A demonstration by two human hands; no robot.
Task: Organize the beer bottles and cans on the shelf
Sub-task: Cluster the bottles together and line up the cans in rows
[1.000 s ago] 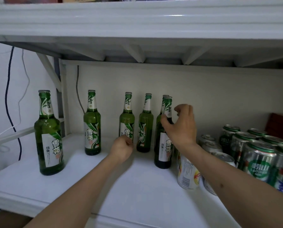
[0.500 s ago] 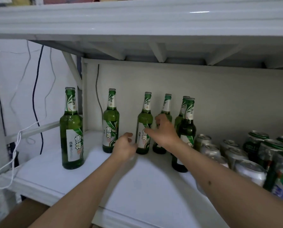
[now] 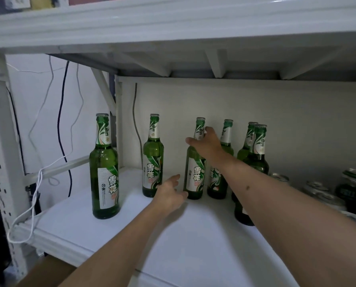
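A white metal rack with slotted uprights stands against a pale wall. Its upper board hangs low overhead, braced underneath by white ribs. Behind the left side, a dark cable and thin white cords dangle down the wall. The light is dim and cool.

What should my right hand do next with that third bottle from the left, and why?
Probably close the right hand around the neck of the third bottle and slide it left. Its fingers sit at the neck, not clearly gripping. The gap to the second bottle looks wider than the one to the fourth bottle; the left hand waits open at its base.
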